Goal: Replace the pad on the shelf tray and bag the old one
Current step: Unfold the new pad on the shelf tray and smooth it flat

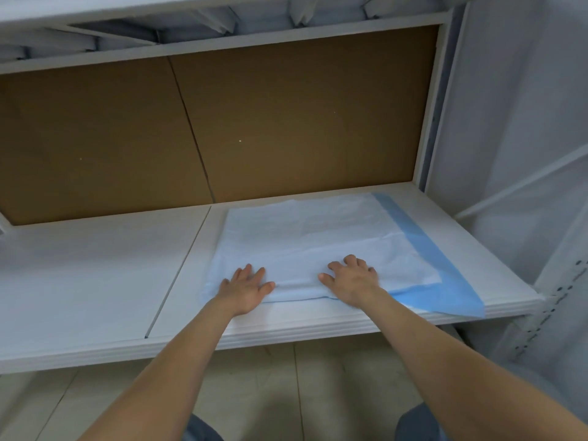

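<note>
**Pad position and hand contact on the shelf tray**

Head view. The pad (318,243) lies flat on the right half of the white shelf tray (95,281), with its near edge close to the tray's front lip. A blue border (423,249) runs along the pad's right side, and its front corner reaches the tray's front edge. The sheet is creased; it may be folded or doubled near the front, but this cannot be confirmed.

The left hand (246,288) rests palm-down on the pad's front left corner, fingers straight and spread. The right hand (351,278) rests on the pad's front middle, fingers spread and slightly arched, tips pressing on the sheet. Neither hand pinches the pad.

A brown cardboard back panel (286,122) closes the rear of the bay. A tiled floor (286,377) shows below the tray.
</note>
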`<state>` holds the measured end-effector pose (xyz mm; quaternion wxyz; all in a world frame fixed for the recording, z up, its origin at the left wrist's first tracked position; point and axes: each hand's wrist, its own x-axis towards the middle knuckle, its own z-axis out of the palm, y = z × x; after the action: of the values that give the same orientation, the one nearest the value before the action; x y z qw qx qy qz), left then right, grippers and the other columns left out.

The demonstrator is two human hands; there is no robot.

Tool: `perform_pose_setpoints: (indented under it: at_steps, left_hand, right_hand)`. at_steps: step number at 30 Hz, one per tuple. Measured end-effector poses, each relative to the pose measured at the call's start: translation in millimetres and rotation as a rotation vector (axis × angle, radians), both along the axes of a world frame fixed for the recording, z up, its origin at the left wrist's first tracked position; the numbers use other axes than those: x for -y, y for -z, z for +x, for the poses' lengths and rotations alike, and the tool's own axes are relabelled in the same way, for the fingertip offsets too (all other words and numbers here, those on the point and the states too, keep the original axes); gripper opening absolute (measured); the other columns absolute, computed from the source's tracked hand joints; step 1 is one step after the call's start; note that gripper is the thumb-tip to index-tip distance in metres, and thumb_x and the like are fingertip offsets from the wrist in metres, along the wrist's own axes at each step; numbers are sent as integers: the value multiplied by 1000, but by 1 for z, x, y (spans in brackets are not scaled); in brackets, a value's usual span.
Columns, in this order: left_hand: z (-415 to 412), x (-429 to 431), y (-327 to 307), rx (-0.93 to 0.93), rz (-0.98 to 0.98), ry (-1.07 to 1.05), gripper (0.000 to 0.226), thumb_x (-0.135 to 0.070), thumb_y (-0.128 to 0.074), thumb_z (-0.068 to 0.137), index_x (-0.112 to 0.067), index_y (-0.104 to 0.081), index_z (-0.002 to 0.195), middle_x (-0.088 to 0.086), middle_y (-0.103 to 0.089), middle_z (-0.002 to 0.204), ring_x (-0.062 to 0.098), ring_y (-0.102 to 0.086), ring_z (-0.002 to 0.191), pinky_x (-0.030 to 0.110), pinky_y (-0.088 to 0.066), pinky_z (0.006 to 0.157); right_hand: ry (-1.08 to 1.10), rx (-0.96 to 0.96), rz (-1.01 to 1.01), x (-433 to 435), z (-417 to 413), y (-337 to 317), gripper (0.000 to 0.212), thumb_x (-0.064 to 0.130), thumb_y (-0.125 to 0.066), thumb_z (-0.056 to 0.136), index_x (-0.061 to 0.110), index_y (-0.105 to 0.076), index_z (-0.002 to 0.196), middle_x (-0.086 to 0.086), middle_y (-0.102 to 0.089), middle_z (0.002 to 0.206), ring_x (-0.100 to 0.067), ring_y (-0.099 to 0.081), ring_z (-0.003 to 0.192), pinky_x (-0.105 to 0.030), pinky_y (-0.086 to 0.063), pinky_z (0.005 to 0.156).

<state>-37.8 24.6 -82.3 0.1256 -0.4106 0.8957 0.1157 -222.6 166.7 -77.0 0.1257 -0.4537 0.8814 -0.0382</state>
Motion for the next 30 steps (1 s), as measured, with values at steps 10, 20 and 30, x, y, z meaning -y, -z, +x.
perform_pose_setpoints:
  at_steps: [10,20,30]
  left_hand:
    - [-54,-45,-21,-335,-227,239,36,-37,-38,100,-24,-56,129,-5,-48,135,15,-48,123,30,-42,98]
    - [-122,-104,-18,-255,-275,427,34,-40,-54,93,-28,-62,124,-4,-60,125,19,-54,117,31,-46,91]
    - [-137,-115,-18,-170,-478,489,32,-40,-48,94,-29,-62,120,-5,-58,114,19,-60,101,29,-46,76]
  right_hand:
    - [-37,18,-175,-44,-50,-25,34,38,-42,99,24,-61,123,-7,-54,126,-27,-44,119,-38,-42,96]
    - [-41,-94,-56,-107,-99,-29,36,32,-67,87,29,-63,122,4,-58,127,-18,-52,119,-28,-41,91]
    - [-166,-294,-9,-107,-97,-29,29,34,-55,94,28,-61,122,4,-56,124,-20,-53,114,-27,-35,81]
